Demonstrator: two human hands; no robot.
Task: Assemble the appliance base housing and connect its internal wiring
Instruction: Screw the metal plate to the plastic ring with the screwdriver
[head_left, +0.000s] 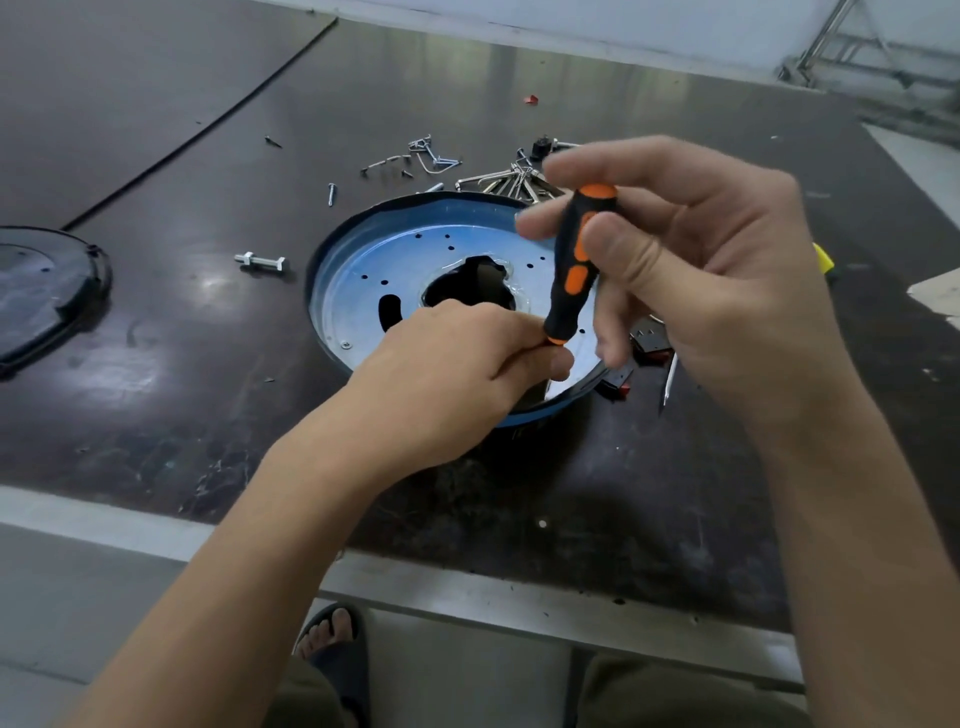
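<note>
The base housing (374, 221) lies on the tabletop (156, 364) in the middle of the frame, directly beneath both hands. The right hand (701, 270) holds the one screwdriver (574, 265) upright over the housing's right side, with fingers (597, 161) and thumb curled round the black-and-orange handle. The left hand (457, 364) sits over the near rim, its fingers pinched at the handle's lower end and hiding the shaft. The one housing is a round dish with a blue rim. Inside it is a shiny metal plate (353, 301) with small holes and an irregular central opening. One bolt (262, 260) lies left of it, one dark cover (47, 291) lies at the left edge, and loose screws (415, 161) are scattered above.
</note>
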